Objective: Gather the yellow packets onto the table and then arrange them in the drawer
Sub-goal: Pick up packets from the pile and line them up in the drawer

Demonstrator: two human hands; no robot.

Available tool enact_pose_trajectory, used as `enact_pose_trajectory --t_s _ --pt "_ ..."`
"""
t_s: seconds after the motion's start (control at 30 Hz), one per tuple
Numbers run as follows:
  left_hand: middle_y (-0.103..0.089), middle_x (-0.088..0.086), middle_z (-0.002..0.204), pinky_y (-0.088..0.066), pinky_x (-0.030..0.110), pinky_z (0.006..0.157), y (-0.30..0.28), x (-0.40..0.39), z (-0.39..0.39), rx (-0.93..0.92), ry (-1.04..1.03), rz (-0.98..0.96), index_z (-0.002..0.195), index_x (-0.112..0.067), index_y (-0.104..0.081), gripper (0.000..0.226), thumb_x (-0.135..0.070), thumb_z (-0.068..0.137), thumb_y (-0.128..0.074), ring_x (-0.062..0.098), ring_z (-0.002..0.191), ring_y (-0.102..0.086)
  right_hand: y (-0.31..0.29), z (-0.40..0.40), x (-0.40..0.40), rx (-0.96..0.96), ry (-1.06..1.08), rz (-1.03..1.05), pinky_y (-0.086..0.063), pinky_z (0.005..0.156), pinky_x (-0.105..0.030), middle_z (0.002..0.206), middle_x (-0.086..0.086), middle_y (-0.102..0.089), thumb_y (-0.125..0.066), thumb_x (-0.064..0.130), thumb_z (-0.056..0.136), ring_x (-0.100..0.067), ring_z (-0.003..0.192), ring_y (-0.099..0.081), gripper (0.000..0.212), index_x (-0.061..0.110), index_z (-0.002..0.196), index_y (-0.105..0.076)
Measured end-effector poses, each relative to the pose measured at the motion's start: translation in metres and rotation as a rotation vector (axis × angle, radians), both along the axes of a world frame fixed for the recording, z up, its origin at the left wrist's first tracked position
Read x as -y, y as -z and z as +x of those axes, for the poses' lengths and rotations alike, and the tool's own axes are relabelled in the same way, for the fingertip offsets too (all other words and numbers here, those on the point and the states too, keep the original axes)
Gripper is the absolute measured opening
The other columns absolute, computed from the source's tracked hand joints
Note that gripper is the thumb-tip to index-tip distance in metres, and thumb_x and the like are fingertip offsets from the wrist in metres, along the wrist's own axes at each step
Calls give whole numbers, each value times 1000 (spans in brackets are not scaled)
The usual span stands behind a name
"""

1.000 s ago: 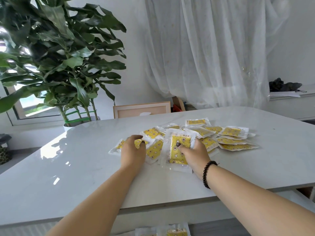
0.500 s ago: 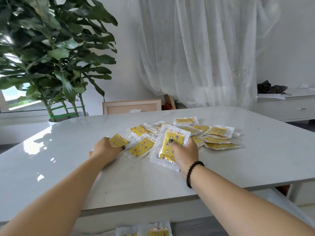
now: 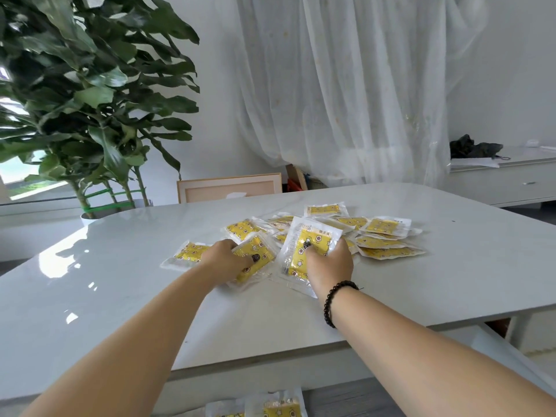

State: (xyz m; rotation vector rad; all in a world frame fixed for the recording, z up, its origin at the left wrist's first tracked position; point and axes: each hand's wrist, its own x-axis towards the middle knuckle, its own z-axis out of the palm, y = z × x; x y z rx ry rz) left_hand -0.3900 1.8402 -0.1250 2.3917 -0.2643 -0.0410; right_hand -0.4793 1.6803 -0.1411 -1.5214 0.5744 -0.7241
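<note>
We're mid-gather: right hand grips a stack of yellow packets, left hand pinches another on the table. Next we'd add it to the stack.

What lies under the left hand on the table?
The left hand rests on a yellow packet lying flat on the table. Whatever lies beneath the palm is hidden.
</note>
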Motion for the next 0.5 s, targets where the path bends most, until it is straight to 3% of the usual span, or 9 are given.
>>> enact_pose_trajectory --t_s 0.13,0.2,0.3,0.4,0.5 --pt "-58 -1 76 -43 29 69 -2 -2 -7 76 -34 91 89 -20 -54 28 -42 82 -69 25 78 -59 -1 -2 0 -19 18 2 -47 75 -31 122 -9 -58 -59 18 90 -25 98 -58 39 9 126 -47" --pt "-58 1 88 -42 29 69 -2 -4 -15 154 -44 124 93 -19 -53 26 -38 83 -68 25 84 -56 -3 -7 -2 -35 29 19 -51 81 -36 124 -11 -57 -58 19 90 -29 105 -59 43 8 129 -45" --pt "-49 1 99 -36 28 71 -5 -8 -36 267 -33 92 98 -16 -53 21 -28 86 -64 22 88 -47 -9 -23 -5 -42 22 30 -47 83 -33 129 -10 -54 -57 19 91 -30 112 -56 48 8 135 -41" --pt "-52 1 94 -37 28 64 -19 -16 -63 263 -21 -1 87 -19 -48 16 -24 86 -63 24 83 -52 -11 -44 -9 -63 -26 6 -45 80 -31 122 -8 -58 -59 18 88 -29 108 -57 46 9 131 -45" --pt "-61 4 86 -43 27 55 -43 -34 -93 112 -36 -235 88 -15 -53 12 -22 86 -63 22 70 -57 -18 -67 -13 -85 -95 19 -49 82 -34 117 -8 -62 -64 15 83 -27 100 -60 43 12 124 -50"
